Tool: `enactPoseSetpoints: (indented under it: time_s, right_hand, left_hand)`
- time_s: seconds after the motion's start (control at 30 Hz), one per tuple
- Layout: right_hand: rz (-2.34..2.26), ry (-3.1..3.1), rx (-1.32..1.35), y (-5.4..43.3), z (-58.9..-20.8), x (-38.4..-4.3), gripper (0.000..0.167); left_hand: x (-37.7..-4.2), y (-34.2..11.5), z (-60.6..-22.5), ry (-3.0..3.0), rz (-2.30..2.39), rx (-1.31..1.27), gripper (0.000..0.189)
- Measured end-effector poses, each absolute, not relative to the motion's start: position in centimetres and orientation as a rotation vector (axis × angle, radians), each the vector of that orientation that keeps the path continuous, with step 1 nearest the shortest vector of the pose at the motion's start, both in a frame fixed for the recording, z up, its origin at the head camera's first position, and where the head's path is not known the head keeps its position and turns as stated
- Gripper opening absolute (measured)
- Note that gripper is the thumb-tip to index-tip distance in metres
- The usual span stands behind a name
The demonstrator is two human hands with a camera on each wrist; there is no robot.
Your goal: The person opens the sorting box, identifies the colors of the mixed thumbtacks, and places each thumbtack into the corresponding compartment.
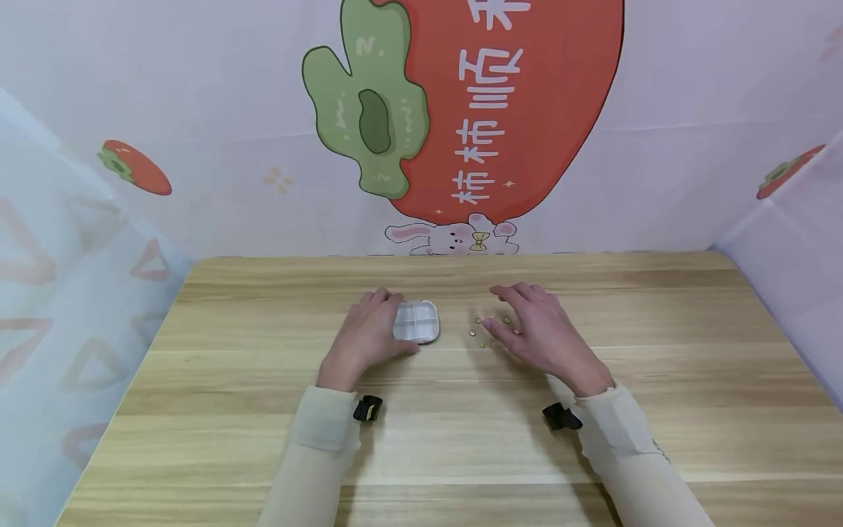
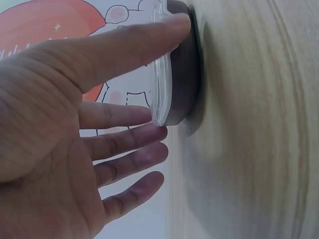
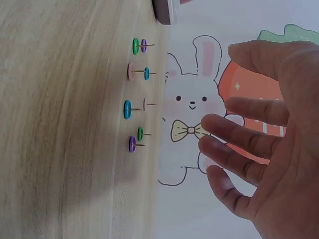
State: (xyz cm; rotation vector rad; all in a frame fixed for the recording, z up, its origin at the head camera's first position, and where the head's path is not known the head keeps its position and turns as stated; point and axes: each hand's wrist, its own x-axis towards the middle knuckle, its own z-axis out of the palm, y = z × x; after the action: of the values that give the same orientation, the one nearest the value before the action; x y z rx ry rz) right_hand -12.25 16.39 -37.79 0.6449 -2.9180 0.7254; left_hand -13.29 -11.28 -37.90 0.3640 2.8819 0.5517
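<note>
My left hand [image 1: 370,331] grips a small square box [image 1: 418,322] on the table, thumb at its near side and fingers at the far side. Four-way dividers show through the box's clear top; the left wrist view shows its dark base [image 2: 183,79]. To the right, my right hand [image 1: 538,329] hovers above several thumbtacks, fingers apart and nothing in them. The tacks stand point up on flat coloured heads, among them a blue thumbtack [image 3: 127,109], a pink thumbtack [image 3: 130,71], a green thumbtack [image 3: 135,46] and a purple thumbtack [image 3: 132,144].
The wooden table [image 1: 448,439] reaches back to a printed cloth [image 1: 250,190] with a large persimmon and a rabbit. More cloth hangs at both sides. Black straps [image 1: 367,408] sit at the wrists, by the pale sleeves [image 1: 309,454].
</note>
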Motion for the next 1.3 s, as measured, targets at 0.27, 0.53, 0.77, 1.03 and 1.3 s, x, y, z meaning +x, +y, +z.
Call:
enactPoseSetpoints:
  time_s: [0.27,0.53,0.77,1.03,1.3]
  right_hand:
    - [0.742,-2.927,0.644,16.37,-37.70,-12.24,0.054]
    - [0.722,-2.938,0.637,16.35,-37.64,-12.33,0.054]
    - [0.722,-2.946,0.623,16.26,-37.67,-12.25,0.054]
    - [0.722,-2.943,0.630,16.18,-37.70,-12.18,0.055]
    - [0.706,-2.934,0.643,16.22,-37.74,-12.32,0.054]
  left_hand:
    - [-13.20,-11.09,-37.75,2.880,0.506,0.341,0.080]
    - [-13.04,-10.84,-37.71,2.881,0.503,0.347,0.079]
    - [-13.03,-10.90,-37.89,2.885,0.516,0.357,0.079]
    - [-13.00,-10.88,-37.82,2.882,0.507,0.348,0.080]
    - [-13.03,-10.88,-37.82,2.882,0.526,0.355,0.078]
